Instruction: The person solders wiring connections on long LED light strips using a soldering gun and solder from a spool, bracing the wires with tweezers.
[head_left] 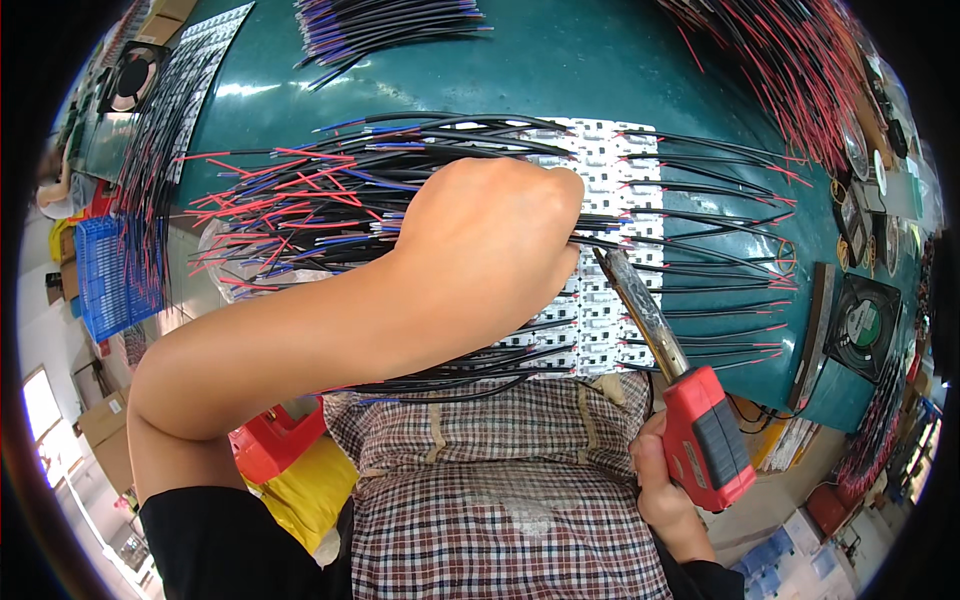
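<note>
My left hand (490,215) reaches across the white circuit board panel (600,345), its fingers closed and mostly hidden under the knuckles. A black wire (598,242) comes out from beneath those fingertips, pinched there as it appears. In my right hand (668,495) is a red and black soldering gun (700,435), gripped by the handle. Its dark, slanted metal tip (603,262) is over the panel, close beside the wire and my left fingers. Several black wires with red and blue ends (290,200) fan out left of the panel. Thinner red and black wires (730,220) stick out on its right side.
On the green table (560,60) lie a bundle of black and blue wires (390,30) at the back and a heap of red wires (780,70) far right. A black fan (865,325) stands at right. A blue crate (105,275) is at left.
</note>
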